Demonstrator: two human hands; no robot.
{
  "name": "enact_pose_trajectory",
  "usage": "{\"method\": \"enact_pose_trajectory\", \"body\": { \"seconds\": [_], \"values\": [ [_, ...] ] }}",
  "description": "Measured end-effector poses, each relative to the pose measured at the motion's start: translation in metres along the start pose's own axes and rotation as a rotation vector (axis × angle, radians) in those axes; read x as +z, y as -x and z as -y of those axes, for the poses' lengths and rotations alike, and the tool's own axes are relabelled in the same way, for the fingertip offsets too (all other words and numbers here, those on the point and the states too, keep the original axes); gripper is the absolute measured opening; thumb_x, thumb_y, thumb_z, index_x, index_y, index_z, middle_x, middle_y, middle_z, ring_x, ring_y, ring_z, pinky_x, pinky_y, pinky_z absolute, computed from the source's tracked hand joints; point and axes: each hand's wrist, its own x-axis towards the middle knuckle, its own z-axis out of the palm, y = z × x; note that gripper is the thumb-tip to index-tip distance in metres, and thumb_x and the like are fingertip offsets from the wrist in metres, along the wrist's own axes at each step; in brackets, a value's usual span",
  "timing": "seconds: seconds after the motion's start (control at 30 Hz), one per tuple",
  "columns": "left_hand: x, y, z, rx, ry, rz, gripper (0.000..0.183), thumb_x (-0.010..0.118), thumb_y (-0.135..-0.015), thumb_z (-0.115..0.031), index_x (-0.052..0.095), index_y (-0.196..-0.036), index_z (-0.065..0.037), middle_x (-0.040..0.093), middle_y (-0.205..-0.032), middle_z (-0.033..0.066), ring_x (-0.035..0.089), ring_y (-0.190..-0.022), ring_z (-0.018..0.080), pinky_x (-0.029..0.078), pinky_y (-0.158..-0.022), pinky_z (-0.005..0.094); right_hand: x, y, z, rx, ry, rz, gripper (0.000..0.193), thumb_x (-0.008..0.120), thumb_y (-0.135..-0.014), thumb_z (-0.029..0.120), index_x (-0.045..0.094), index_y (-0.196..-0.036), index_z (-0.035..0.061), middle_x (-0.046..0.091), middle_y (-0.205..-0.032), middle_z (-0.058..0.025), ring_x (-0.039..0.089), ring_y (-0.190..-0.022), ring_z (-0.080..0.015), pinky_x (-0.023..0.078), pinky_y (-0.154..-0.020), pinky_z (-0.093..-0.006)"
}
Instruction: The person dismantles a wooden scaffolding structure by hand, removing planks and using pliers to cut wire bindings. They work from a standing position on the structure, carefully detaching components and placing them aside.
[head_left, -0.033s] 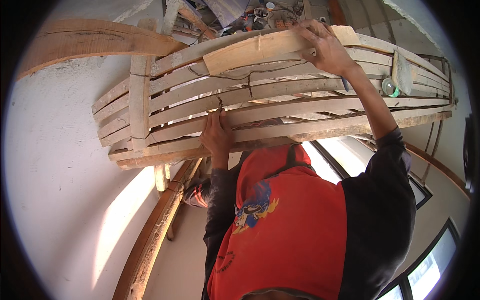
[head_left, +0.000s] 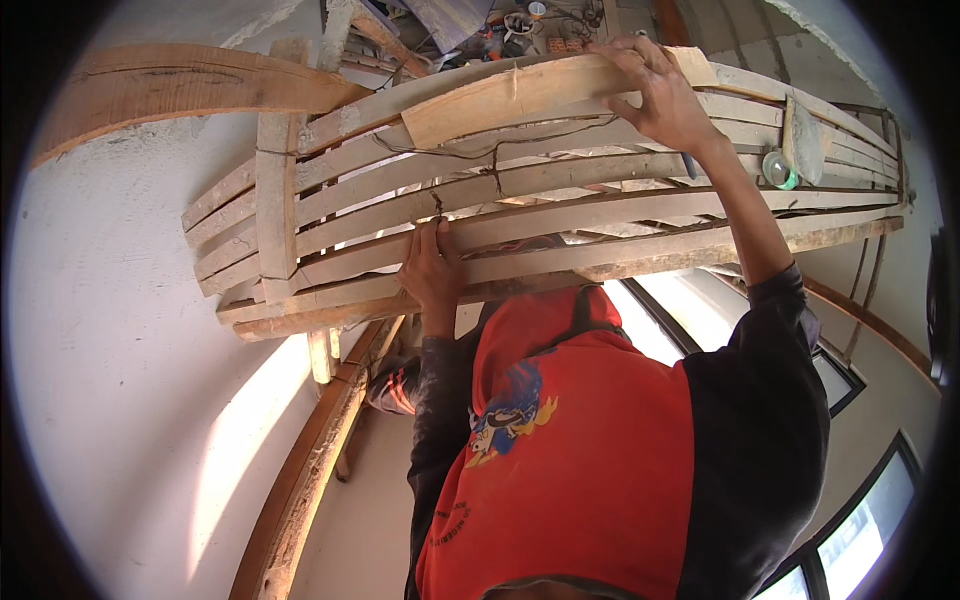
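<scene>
My right hand [head_left: 662,98] is closed over a short pale wooden board [head_left: 510,92] that lies along the far edge of a raised platform of long wooden slats. Its fingers reach over the board's far edge, with the thumb on the near side. My left hand [head_left: 432,272] curls its fingertips over a slat [head_left: 580,217] near the platform's close side; its palm is partly hidden. Dark twisted wire [head_left: 495,165] crosses the slats between both hands. Beneath my right wrist shows a small blue object [head_left: 689,165], too covered to name.
On the platform's right stand a clear cup with a green rim [head_left: 778,171] and a flat grey piece [head_left: 807,140]. An upright post [head_left: 276,200] and a thick curved beam [head_left: 180,78] border the left. Tools and clutter [head_left: 520,30] lie far below, beyond the platform.
My right hand has shifted very slightly rightward along the board. The left hand keeps its place on the slat, and the whole view has moved a little.
</scene>
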Motion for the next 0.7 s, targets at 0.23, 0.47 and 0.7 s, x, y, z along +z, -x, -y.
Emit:
{"method": "enact_pose_trajectory", "body": {
  "seconds": [0.23,0.47,0.7],
  "values": [
    [0.003,0.0,0.001,-0.032,0.033,0.062,0.017,0.054,-0.092,-0.02,0.061,-0.087,-0.005,0.062,-0.079,0.0083,0.061,-0.071,0.029,0.047,-0.057,0.0405,-0.032,0.177,-0.021,0.838,0.409,-0.712,0.063,0.063,-0.087,0.038,0.041,-0.129,-0.0019,0.051,-0.111,-0.0225,0.045,-0.105,-0.0354,0.039,-0.086,-0.0479],
    [-0.002,-0.002,0.001,-0.031,-0.034,0.117,0.022,0.052,-0.093,-0.023,0.062,-0.086,-0.004,0.062,-0.078,0.0118,0.061,-0.072,0.0321,0.046,-0.059,0.0428,0.039,0.326,-0.005,1.6,-0.222,-1.074,0.096,0.051,-0.084,0.065,0.013,-0.139,-0.0028,0.03,-0.128,-0.0244,0.032,-0.121,-0.0389,0.027,-0.101,-0.0542],
    [0.003,0.003,-0.001,-0.116,-0.022,0.087,0.031,0.045,-0.097,-0.028,0.065,-0.094,-0.005,0.067,-0.086,0.0095,0.065,-0.076,0.03,0.05,-0.065,0.0413,0.077,0.331,-0.035,1.416,-1.469,-1.324,0.061,0.057,-0.088,0.041,0.039,-0.137,0.0089,0.043,-0.137,-0.01,0.04,-0.125,-0.028,0.033,-0.106,-0.0412]
  ]
}}
